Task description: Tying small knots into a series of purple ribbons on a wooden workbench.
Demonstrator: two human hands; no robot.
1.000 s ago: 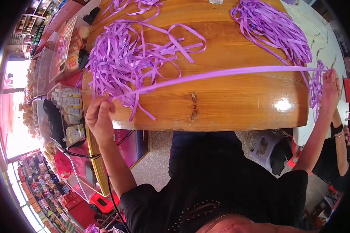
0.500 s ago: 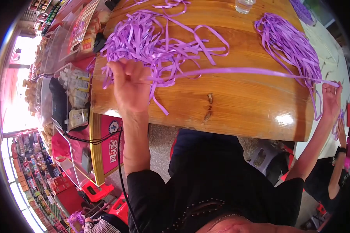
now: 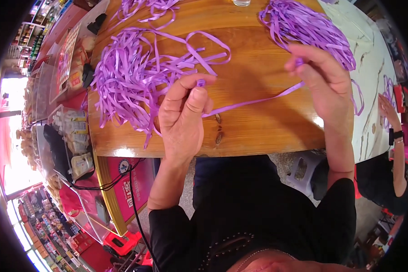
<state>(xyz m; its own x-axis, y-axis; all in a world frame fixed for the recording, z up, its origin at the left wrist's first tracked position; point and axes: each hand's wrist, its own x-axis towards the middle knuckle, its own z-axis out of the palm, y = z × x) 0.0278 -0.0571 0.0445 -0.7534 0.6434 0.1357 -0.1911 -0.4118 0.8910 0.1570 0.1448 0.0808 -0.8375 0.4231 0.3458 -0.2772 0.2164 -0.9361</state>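
Note:
A narrow purple ribbon (image 3: 254, 102) hangs slack between my two hands, low over the wooden table (image 3: 267, 140). My left hand (image 3: 182, 120) is closed, pinching one end of it between thumb and forefinger. Higher and to the right, my right hand (image 3: 326, 84) pinches a bit of purple ribbon at its fingertips. Beside my left hand lies a loose, tangled pile of purple ribbons (image 3: 127, 68). A neater bundle of the same ribbons (image 3: 310, 31) lies beyond my right hand, which partly covers its near end.
A clear glass (image 3: 241, 2) stands at the far edge of view. Clear bins with packets (image 3: 75, 131) adjoin the table's left side. On the right is a white marbled table (image 3: 371, 54), where another person's hand (image 3: 389, 111) handles purple ribbon. A grey stool (image 3: 301, 172) stands below.
My hands have come closer together, the right one moving inward from the far right and the left one rightward. The ribbon, stretched taut before, now sags. The view has shifted a little.

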